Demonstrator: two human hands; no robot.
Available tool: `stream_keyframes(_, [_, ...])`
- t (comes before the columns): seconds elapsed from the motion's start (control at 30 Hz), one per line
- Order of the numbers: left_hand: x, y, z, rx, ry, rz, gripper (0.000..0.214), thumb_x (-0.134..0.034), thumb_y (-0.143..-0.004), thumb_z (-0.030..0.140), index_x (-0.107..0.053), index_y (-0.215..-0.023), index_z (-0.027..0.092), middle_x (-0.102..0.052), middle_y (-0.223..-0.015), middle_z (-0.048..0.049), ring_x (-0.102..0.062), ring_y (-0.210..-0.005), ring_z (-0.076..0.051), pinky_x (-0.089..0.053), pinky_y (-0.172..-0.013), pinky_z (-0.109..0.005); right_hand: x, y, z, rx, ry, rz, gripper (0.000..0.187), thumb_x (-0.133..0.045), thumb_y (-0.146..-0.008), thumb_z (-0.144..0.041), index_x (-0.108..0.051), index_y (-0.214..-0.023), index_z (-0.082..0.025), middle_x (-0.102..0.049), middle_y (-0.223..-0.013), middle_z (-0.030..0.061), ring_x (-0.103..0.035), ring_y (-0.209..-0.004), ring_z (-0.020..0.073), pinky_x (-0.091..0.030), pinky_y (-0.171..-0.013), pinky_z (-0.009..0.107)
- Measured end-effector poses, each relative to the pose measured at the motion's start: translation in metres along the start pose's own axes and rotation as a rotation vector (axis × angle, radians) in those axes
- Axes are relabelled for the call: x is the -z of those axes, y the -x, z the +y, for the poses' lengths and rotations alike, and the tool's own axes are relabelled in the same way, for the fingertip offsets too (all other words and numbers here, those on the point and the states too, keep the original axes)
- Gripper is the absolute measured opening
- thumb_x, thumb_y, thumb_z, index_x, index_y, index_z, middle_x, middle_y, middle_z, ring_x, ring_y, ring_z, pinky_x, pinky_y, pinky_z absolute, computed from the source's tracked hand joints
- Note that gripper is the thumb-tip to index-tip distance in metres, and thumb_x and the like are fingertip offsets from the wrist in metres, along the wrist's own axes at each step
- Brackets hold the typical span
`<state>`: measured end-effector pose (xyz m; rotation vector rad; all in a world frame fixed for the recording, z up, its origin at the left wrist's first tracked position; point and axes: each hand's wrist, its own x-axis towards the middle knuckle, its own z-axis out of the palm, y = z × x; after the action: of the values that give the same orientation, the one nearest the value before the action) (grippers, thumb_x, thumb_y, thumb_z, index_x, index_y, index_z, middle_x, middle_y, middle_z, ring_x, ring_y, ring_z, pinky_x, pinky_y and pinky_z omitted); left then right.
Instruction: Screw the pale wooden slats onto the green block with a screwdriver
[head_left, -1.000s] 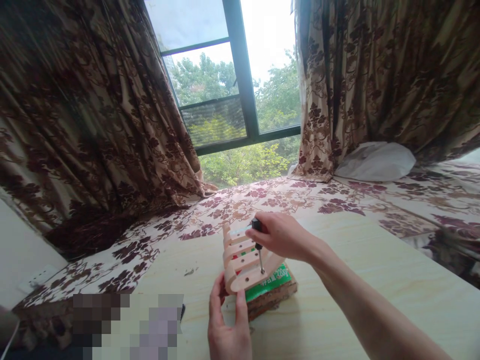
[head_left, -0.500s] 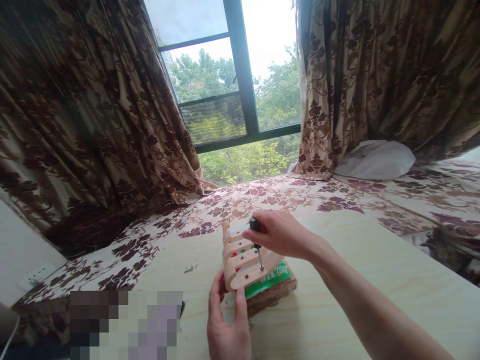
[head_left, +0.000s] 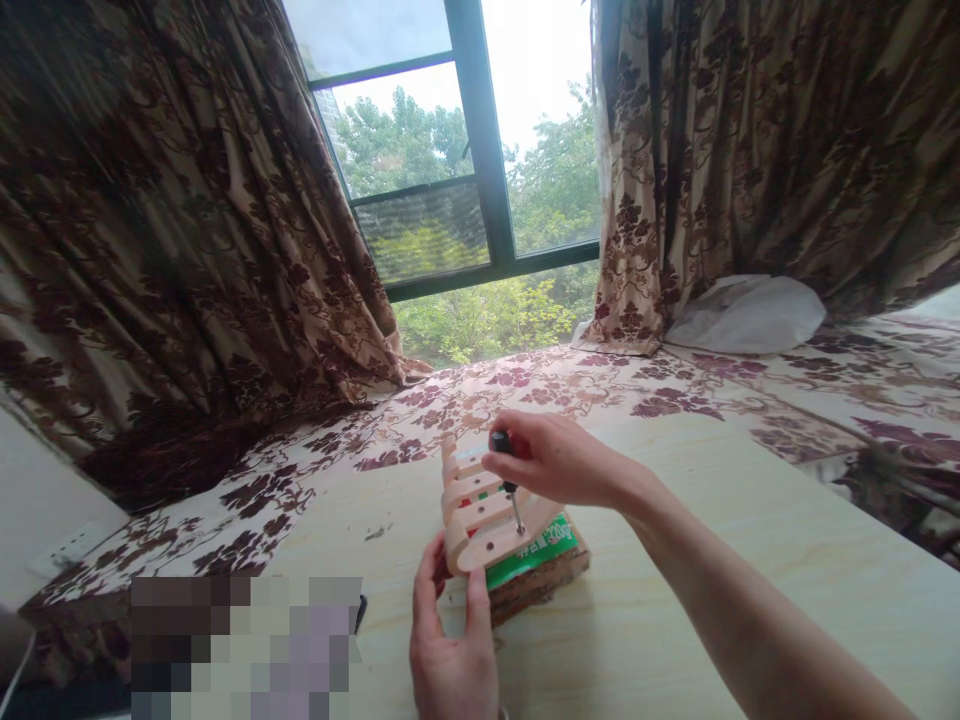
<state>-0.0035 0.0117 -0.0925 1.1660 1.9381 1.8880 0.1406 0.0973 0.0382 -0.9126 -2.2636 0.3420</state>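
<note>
My right hand (head_left: 551, 458) is closed around the black handle of a screwdriver (head_left: 500, 445). Its metal shaft points down, and the tip meets a dark screw hole near the front slat of a pale wooden slatted piece (head_left: 465, 555). Several dark screws or holes dot the slats. My left hand (head_left: 452, 640) grips the near left end of this wooden piece, thumb in front and fingers behind at the left. Underneath lies a green printed packet (head_left: 525, 562) on a brown block (head_left: 544, 590), which props the wood up.
A pale wood-grain board (head_left: 675, 580) forms the work surface, with small dark bits (head_left: 379, 532) on its left. Flowered cloth (head_left: 525, 375) lies behind it, before a window. A white plastic bag (head_left: 750, 315) sits at the back right. Blurred-out squares cover the lower left.
The whole scene shifts slightly up and left, as the camera moves. Both hands keep their holds, and the screwdriver tip stays at the same spot on the front slat.
</note>
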Motion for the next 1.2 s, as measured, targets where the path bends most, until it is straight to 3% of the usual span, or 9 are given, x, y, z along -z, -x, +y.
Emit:
stream_keyframes(0.13, [-0.0002, -0.0004, -0.0008, -0.015, 0.004, 0.000, 0.055, -0.060, -0.068, 0.051, -0.053, -0.115, 0.024, -0.063, -0.107, -0.0050, -0.057, -0.098, -0.020, -0.041, -0.089, -0.033, 0.0029, 0.0010, 0.0004, 0.037, 0.002, 0.006, 0.017, -0.051, -0.081, -0.030, -0.049, -0.071, -0.017, -0.048, -0.061, -0.0031, -0.035, -0.056, 0.0078, -0.022, -0.052, 0.023])
stream_keyframes(0.33, [-0.0005, -0.0009, 0.0004, -0.024, 0.025, -0.010, 0.052, -0.060, -0.069, 0.050, -0.053, -0.115, 0.025, -0.062, -0.109, -0.0041, -0.056, -0.099, -0.019, -0.040, -0.090, -0.032, 0.0034, -0.0005, 0.0021, -0.048, 0.100, 0.068, 0.026, -0.052, -0.081, -0.037, -0.047, -0.066, -0.017, -0.047, -0.059, -0.0024, -0.035, -0.056, 0.0086, -0.022, -0.052, 0.024])
stream_keyframes(0.53, [-0.0010, -0.0020, -0.0029, -0.020, 0.030, -0.007, 0.054, -0.061, -0.068, 0.050, -0.053, -0.115, 0.024, -0.062, -0.107, -0.0047, -0.056, -0.097, -0.019, -0.040, -0.089, -0.032, 0.0072, 0.0047, -0.0063, 0.102, -0.001, -0.044, 0.010, -0.053, -0.079, -0.027, -0.051, -0.075, -0.019, -0.049, -0.063, -0.0042, -0.036, -0.056, 0.0071, -0.023, -0.052, 0.022])
stream_keyframes(0.77, [-0.0024, -0.0009, -0.0072, -0.014, 0.042, -0.003, 0.053, -0.061, -0.069, 0.050, -0.053, -0.116, 0.027, -0.061, -0.111, -0.0029, -0.054, -0.098, -0.018, -0.039, -0.088, -0.031, 0.0047, 0.0010, 0.0004, -0.037, 0.148, 0.020, 0.025, -0.053, -0.081, -0.037, -0.048, -0.068, -0.017, -0.047, -0.060, -0.0019, -0.031, -0.055, 0.0085, -0.020, -0.052, 0.024])
stream_keyframes(0.93, [-0.0024, -0.0015, -0.0071, -0.017, 0.053, -0.016, 0.051, -0.061, -0.069, 0.049, -0.053, -0.115, 0.028, -0.061, -0.110, -0.0023, -0.053, -0.098, -0.018, -0.038, -0.088, -0.032, 0.0053, 0.0042, -0.0057, 0.088, 0.043, -0.029, 0.013, -0.052, -0.079, -0.028, -0.049, -0.073, -0.018, -0.047, -0.062, -0.0038, -0.033, -0.056, 0.0073, -0.021, -0.052, 0.023])
stream_keyframes(1.0, [-0.0019, -0.0018, -0.0078, -0.029, 0.054, -0.015, 0.052, -0.061, -0.070, 0.048, -0.052, -0.116, 0.028, -0.061, -0.111, -0.0027, -0.053, -0.098, -0.018, -0.038, -0.088, -0.032, 0.0041, 0.0037, -0.0058, 0.102, 0.022, -0.031, 0.017, -0.051, -0.080, -0.027, -0.047, -0.067, -0.017, -0.045, -0.060, -0.0038, -0.031, -0.056, 0.0072, -0.021, -0.052, 0.023])
stream_keyframes(1.2, [-0.0003, -0.0019, -0.0071, -0.016, 0.043, -0.026, 0.054, -0.061, -0.069, 0.050, -0.052, -0.116, 0.027, -0.061, -0.110, -0.0031, -0.054, -0.098, -0.019, -0.039, -0.089, -0.033, 0.0018, -0.0011, -0.0001, -0.050, 0.072, 0.020, 0.028, -0.052, -0.080, -0.036, -0.045, -0.062, -0.017, -0.044, -0.057, -0.0027, -0.029, -0.054, 0.0079, -0.020, -0.051, 0.025])
